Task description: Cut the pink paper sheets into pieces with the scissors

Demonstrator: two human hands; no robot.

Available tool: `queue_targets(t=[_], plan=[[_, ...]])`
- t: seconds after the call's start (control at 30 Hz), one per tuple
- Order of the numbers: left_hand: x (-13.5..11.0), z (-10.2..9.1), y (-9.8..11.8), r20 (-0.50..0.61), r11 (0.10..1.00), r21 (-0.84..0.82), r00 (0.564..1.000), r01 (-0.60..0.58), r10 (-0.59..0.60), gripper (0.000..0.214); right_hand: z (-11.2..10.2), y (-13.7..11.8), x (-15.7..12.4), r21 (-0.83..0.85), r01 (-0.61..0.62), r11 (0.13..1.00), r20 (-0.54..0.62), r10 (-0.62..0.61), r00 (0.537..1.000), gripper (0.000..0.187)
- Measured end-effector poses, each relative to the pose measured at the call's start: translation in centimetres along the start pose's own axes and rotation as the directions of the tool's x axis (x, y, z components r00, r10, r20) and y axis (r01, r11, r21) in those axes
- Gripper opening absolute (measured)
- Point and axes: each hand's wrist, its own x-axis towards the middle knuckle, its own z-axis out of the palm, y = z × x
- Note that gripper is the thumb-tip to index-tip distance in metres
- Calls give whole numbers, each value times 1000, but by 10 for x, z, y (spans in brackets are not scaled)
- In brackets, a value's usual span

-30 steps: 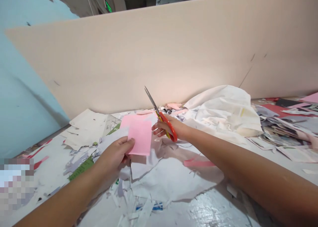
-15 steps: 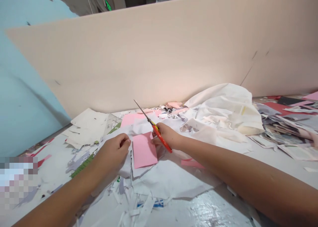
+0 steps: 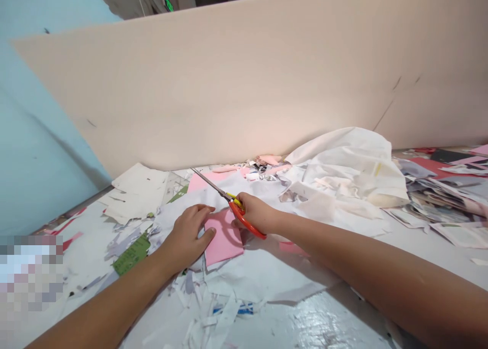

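My right hand (image 3: 254,212) grips a pair of scissors (image 3: 231,200) with red and yellow handles. Their long metal blades look closed and point up and left, away from me. Under that hand lies a pink rectangle of paper (image 3: 224,246), on top of white sheets. My left hand (image 3: 191,233) rests at its left side, fingers stretched forward and thumb apart. The left thumb tip touches the pink paper's left edge. Part of the paper's upper edge is hidden by my right hand, whose fingertips are partly out of sight.
Crumpled white sheets (image 3: 343,173) are heaped at the back right. Cream paper pieces (image 3: 133,188) and a green scrap (image 3: 132,254) lie on the left, white strips (image 3: 209,313) in front. Stacked cuttings (image 3: 438,186) sit far right. A beige panel (image 3: 236,84) stands behind.
My left hand has opened from a curled shape and moved right onto the pink paper's edge. The scissors have tilted flatter, their tips shifting left and down. The view has shifted slightly.
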Motion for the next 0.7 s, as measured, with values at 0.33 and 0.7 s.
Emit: queue_targets(t=[0.33,0.7], plan=[[-1,10,-5,-18,989,147,1000,-17,20,37,-13,-1,-7,-191,-95,977,-100,77,992,23],[-1,10,-5,-27,975,219,999,-38,46,35,-26,5,-31,-247,-210,946,-82,195,977,31]])
